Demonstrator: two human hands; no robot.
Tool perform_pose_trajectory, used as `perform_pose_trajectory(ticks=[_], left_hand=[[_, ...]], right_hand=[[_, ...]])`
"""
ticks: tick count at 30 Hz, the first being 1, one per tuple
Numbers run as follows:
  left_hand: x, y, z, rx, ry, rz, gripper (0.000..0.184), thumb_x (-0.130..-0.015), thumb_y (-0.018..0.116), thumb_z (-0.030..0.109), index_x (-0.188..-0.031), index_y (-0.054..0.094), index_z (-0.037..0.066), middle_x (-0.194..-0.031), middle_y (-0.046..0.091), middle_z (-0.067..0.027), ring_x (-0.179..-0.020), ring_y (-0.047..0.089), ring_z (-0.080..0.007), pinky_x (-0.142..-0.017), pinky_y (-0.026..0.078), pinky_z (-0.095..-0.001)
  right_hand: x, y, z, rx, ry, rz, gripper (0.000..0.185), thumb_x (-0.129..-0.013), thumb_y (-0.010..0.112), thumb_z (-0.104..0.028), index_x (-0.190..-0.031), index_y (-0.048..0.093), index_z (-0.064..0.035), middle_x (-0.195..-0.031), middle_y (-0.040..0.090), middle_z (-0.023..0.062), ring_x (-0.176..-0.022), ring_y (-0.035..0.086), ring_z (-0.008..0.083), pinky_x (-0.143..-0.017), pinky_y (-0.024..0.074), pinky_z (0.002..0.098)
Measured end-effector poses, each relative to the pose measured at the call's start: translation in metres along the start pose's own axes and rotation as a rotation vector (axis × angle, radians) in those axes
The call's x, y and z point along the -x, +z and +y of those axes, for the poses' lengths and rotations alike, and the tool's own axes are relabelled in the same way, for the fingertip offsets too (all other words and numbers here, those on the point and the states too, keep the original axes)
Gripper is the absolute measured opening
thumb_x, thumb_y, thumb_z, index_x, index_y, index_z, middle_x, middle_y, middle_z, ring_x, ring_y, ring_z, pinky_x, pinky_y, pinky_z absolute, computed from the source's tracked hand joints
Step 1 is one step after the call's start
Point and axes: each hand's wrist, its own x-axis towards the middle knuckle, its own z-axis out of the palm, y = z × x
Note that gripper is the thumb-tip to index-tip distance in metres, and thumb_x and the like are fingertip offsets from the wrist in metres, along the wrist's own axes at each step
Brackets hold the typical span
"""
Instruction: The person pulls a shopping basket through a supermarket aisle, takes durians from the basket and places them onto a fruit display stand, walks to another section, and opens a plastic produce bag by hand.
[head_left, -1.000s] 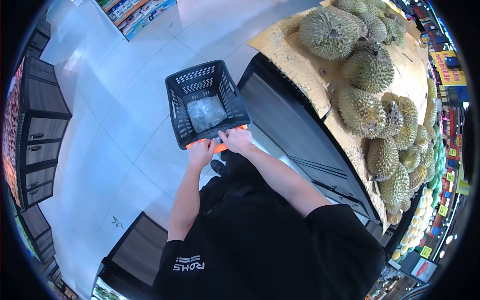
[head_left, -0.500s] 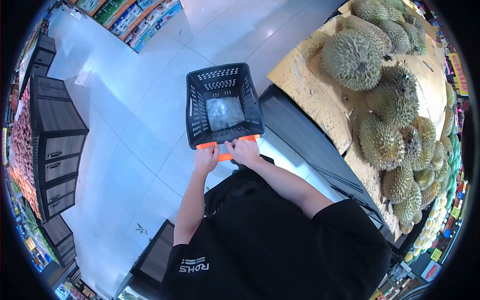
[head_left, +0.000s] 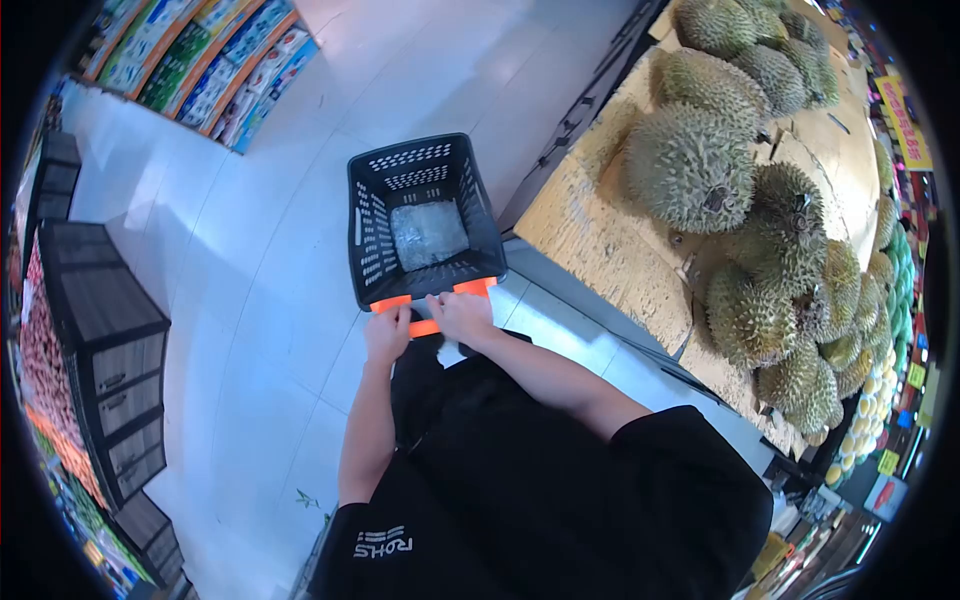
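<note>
A black shopping basket [head_left: 476, 222] with perforated walls and an orange handle [head_left: 425, 328] is in front of me, a little left of the middle of the head view. My left hand [head_left: 387, 335] is closed around the left part of the handle. Just to its right, my right hand [head_left: 463, 318] grips the same handle, fingers wrapped over it. Inside the basket, a clear, crinkled plastic packet [head_left: 430, 232] lies on the bottom; what it contains I cannot make out. The basket's underside is hidden.
Durians [head_left: 690, 165] are piled on a cardboard-topped stand [head_left: 590, 235] close on my right. Dark wooden produce cabinets [head_left: 120, 370] line the left side. Shelves of packaged goods [head_left: 215, 70] stand ahead at upper left. Pale tiled floor [head_left: 255, 300] runs between them.
The shelves, cabinets and durian stand have shifted downward in view as I move forward with the basket. Both hands keep their hold on the handle.
</note>
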Motion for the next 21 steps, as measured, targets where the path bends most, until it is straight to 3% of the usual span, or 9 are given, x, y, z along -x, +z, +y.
perform_pose_trajectory(ticks=[8,21], left_hand=[[-0.1,-0.034,-0.006,-0.035,0.177,-0.04,0.038,-0.09,0.051,0.036,-0.071,0.065,0.006,-0.065,0.062,-0.0188,-0.065,0.062,-0.0391,-0.061,0.048,-0.0493],[-0.246,-0.096,0.016,-0.131,0.407,-0.367,0.038,-0.091,0.046,0.037,-0.082,0.068,0.007,-0.08,0.066,-0.0206,-0.078,0.064,-0.0394,-0.071,0.049,-0.0489]], right_hand=[[-0.067,-0.022,-0.031,-0.069,0.125,0.079,0.049,-0.093,0.04,-0.048,-0.089,0.068,-0.0083,-0.08,0.068,0.0178,-0.079,0.066,0.0346,-0.073,0.0518,0.0447],[-0.155,-0.062,-0.084,-0.198,0.446,0.16,0.047,-0.092,0.041,-0.046,-0.09,0.07,-0.009,-0.089,0.069,0.0152,-0.087,0.066,0.0328,-0.08,0.0509,0.0438]])
